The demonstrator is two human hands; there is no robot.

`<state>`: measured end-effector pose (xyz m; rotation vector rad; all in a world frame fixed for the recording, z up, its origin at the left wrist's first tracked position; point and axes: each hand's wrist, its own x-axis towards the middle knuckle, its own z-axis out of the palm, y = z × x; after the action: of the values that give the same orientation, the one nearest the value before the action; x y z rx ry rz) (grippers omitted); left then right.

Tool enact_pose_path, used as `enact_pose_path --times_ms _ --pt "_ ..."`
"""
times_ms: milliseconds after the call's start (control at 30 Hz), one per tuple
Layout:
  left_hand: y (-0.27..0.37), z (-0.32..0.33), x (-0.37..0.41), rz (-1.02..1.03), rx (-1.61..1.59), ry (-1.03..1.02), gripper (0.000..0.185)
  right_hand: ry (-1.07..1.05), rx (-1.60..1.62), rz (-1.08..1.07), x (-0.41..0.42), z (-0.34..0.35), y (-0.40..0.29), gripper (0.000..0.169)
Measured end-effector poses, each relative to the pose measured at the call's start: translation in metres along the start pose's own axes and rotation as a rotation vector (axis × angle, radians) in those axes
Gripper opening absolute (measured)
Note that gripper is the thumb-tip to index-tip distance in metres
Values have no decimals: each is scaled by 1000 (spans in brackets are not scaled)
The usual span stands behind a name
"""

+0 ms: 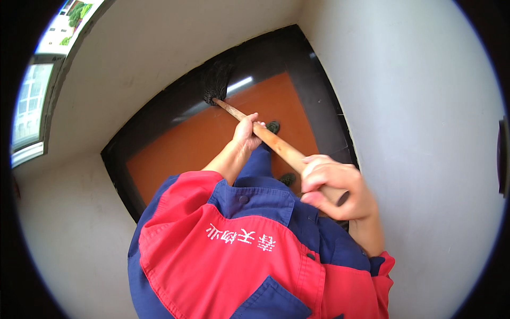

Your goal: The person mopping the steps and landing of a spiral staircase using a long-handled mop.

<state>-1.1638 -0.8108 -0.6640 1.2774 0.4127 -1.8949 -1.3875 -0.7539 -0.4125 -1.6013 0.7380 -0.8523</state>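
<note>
A long wooden mop handle [282, 148] runs from near my body down to a dark string mop head [216, 83] on the black floor border. My left hand [249, 130] is wrapped around the middle of the handle. Close to its top end, my right hand [332, 185] grips the handle, whose round end pokes out of the fist. The mop strands lie near the wall, dark against the dark floor, so their outline is hard to see. I wear a red and blue work jacket that bears writing.
An orange floor panel [191, 147] lies inside the black border [275, 52]. Pale walls [402, 99] rise on several sides. A window [34, 101] is at the upper left. My dark green shoes [273, 127] stand on the floor below the handle.
</note>
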Motion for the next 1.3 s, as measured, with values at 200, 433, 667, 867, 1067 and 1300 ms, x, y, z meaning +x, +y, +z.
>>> enact_pose_path --times_ms 200,433,667,867,1067,1300 --pt "-18 60 18 -132 61 -120 15 99 -102 18 -17 -15 -13 20" --pt "-46 149 125 -232 333 -263 16 305 -335 37 -30 -30 37 23" --pt "-128 194 126 -180 897 -167 26 789 -393 170 -90 -14 40 22" --pt "-225 167 49 -287 1334 -282 26 962 -370 305 -191 13 -29 19" --pt "-340 89 -37 -703 1441 -497 40 1115 -373 453 -290 79 -118 20" --pt "-460 12 -58 -756 1550 -543 31 1084 -444 528 -318 132 -146 22"
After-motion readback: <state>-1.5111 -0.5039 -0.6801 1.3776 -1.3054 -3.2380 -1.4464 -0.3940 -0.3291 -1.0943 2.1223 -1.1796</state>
